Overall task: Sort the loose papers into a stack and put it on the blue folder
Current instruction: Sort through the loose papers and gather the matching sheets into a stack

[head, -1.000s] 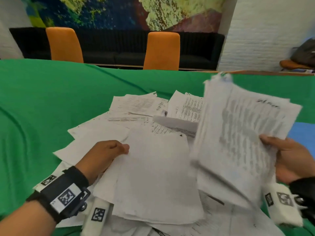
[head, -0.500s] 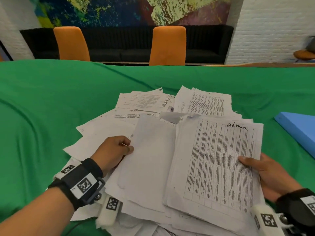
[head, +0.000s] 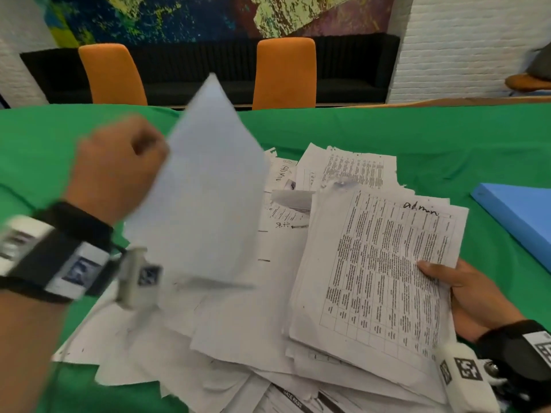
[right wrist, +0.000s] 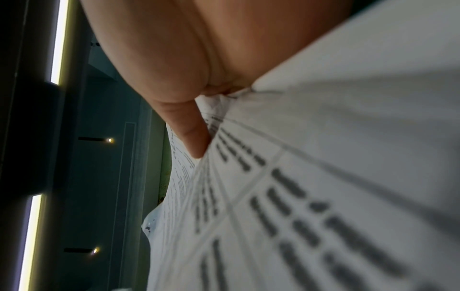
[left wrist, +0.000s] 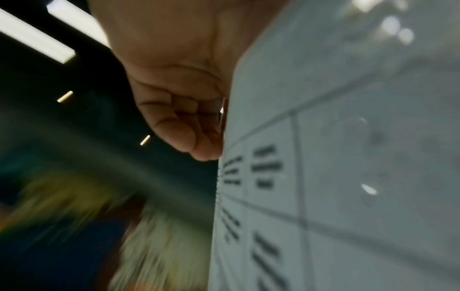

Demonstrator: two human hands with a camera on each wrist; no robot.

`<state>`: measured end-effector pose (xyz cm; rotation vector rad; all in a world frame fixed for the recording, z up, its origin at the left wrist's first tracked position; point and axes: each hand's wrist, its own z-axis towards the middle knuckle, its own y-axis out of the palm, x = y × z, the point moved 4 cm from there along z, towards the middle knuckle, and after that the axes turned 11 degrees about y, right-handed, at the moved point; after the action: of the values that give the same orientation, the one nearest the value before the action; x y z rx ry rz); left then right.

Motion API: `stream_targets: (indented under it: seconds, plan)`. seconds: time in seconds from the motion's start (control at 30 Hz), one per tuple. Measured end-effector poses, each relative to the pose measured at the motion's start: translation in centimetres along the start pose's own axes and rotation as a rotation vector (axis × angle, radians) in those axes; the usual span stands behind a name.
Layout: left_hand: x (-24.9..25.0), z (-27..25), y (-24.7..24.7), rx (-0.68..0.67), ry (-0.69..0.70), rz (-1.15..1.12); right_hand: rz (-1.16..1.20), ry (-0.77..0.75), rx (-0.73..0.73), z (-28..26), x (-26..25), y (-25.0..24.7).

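Lifted since before: left hand (head: 116, 168) raises a pinched blank sheet (head: 205, 186). Right hand (head: 465, 296) grips stack (head: 384, 269), thumb on top; handwritten "admin". Blue folder (head: 518, 216) beside.

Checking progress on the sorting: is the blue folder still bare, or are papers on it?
Bare: the blue folder shows no sheets; the right hand holds the stack beside it.

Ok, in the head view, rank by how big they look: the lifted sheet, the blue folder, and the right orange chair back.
1. Lifted sheet, largest, though blurred and nearest the camera.
2. Blue folder, cut off by the frame's right edge.
3. Right orange chair back; close to the folder, so unsure.
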<state>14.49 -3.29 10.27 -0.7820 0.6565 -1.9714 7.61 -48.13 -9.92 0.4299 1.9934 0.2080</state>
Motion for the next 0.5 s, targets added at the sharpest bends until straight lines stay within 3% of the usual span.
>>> stream_targets:
  seconds: [0.07, 0.13, 0.23, 0.33, 0.43, 0.5]
  plan:
    - [0.9, 2.5, -4.6, 0.124, 0.078, -0.040, 0.026, 0.003, -0.015, -0.1, 0.0, -0.1]
    - [2.7, 3.1, -6.8, 0.118, 0.164, -0.055, 0.045, 0.010, -0.031, -0.1, 0.1, -0.1]
    - [6.9, 2.7, -6.9, 0.103, 0.188, -0.078, 0.054, 0.008, -0.026, -0.1, 0.1, 0.1]
    - [10.2, 0.3, -4.1, 0.015, 0.314, -0.073, 0.077, -0.015, -0.003, -0.3, 0.0, 0.1]
    - [7.6, -2.4, 2.6, -0.175, -0.024, -0.305, 0.120, -0.051, 0.011, -1.0, -0.4, -0.3]
    - [5.1, -4.5, 7.1, -0.361, -0.213, -0.272, 0.136, -0.067, 0.022, -1.3, -0.5, -0.8]
